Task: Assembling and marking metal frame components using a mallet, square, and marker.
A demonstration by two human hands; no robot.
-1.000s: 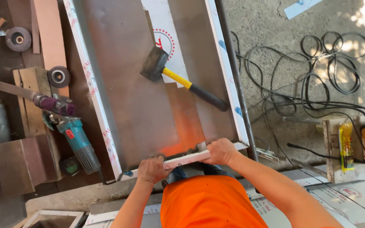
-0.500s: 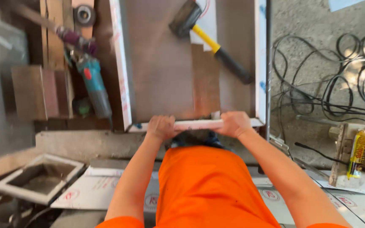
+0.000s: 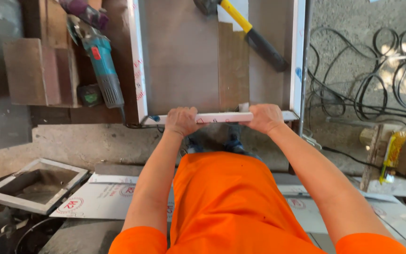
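Hands clamp the white metal frame's near rail (image 3: 222, 117), running left-right before you: your left hand (image 3: 182, 120) and right hand (image 3: 265, 117) have fingers curled shut around it, equally near.

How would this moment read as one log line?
left hand: grips white metal frame edge | right hand: grips same edge | yellow-handled hammer: lies inside frame

Two hands (image 3: 180, 121) (image 3: 265, 117), one hammer (image 3: 252, 34), one angle grinder (image 3: 100, 66), one small square frame (image 3: 35, 184).
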